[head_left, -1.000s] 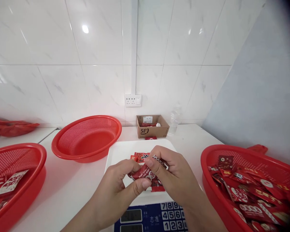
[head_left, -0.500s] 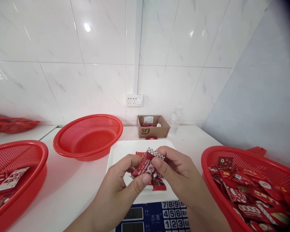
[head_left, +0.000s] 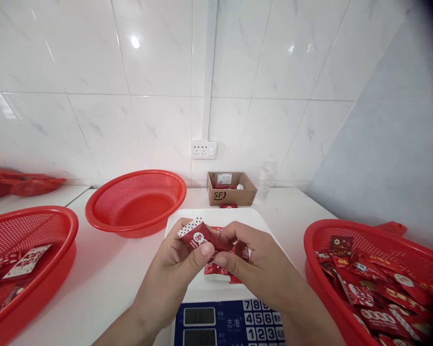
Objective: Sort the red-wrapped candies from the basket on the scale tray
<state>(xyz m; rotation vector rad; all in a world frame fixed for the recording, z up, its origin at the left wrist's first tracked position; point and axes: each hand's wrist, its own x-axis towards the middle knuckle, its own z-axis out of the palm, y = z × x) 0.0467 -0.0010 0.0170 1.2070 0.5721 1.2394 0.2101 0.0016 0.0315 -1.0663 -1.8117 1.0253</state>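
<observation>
Above the white pan of a scale (head_left: 191,291), my left hand (head_left: 182,259) grips a small dark red candy packet (head_left: 195,236) with a white, red-dotted end. Thumb and fingers of my right hand (head_left: 250,254) pinch the packet's right end. Below my hands, several more red packets (head_left: 216,270) lie on the scale pan, partly hidden by my fingers. Closer to me is the scale's blue keypad panel (head_left: 233,323), with two grey displays; my right wrist covers part of its right side.
A red basket (head_left: 346,226) full of packets stands on the right. On the left is another red basket (head_left: 70,226) with a few packets. Behind sit a third red basket (head_left: 137,209), a cardboard box (head_left: 234,196) and a clear plastic bottle (head_left: 264,181). Red bags (head_left: 32,184) lie far left.
The packet has been turned: its dotted end, held at the right before, now points up and left by my left hand. My right fingers have shifted to its other end.
</observation>
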